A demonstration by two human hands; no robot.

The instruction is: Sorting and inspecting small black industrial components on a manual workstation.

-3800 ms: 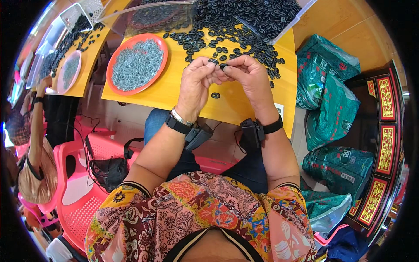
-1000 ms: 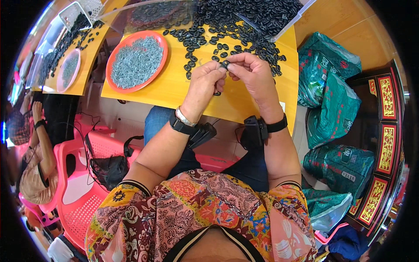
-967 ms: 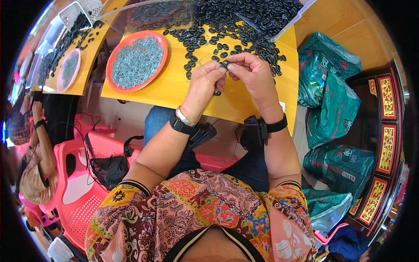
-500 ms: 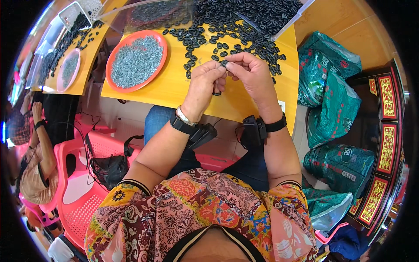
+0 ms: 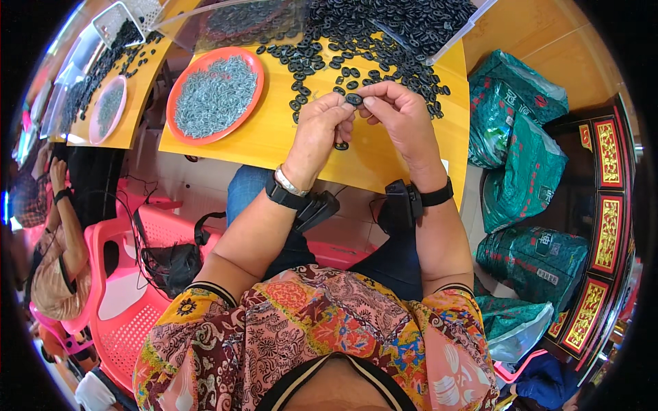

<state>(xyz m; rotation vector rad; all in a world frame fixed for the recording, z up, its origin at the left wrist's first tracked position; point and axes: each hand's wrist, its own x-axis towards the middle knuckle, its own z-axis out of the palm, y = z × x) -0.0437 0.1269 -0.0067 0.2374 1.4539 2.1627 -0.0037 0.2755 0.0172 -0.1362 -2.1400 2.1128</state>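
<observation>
A small black oval plastic piece with holes [image 5: 354, 99] is pinched between my two hands above the yellow table. My left hand [image 5: 321, 123] grips its left side, fingers curled in. On the other side, the thumb and fingertips of my right hand [image 5: 396, 109] close on it. Below my left fingers shows another black oval piece [image 5: 341, 146]; whether it lies on the table or in that hand I cannot tell. Many similar black pieces [image 5: 312, 65] are scattered just beyond my hands. An orange-red plate [image 5: 258, 92] heaped with small silvery metal parts [image 5: 214, 96] stands to the left.
A clear bin [image 5: 449, 48] and a dense heap of black pieces [image 5: 391, 24] take up the table's far side. Green bags [image 5: 524, 164] stand at the right. On the left are a pink chair [image 5: 130, 329], another table with a pink plate [image 5: 110, 109], and a seated person [image 5: 62, 267].
The black oval piece between my fingertips has turned, showing more of its flat face. My right hand has shifted slightly right, and the lower black piece shows more fully.
</observation>
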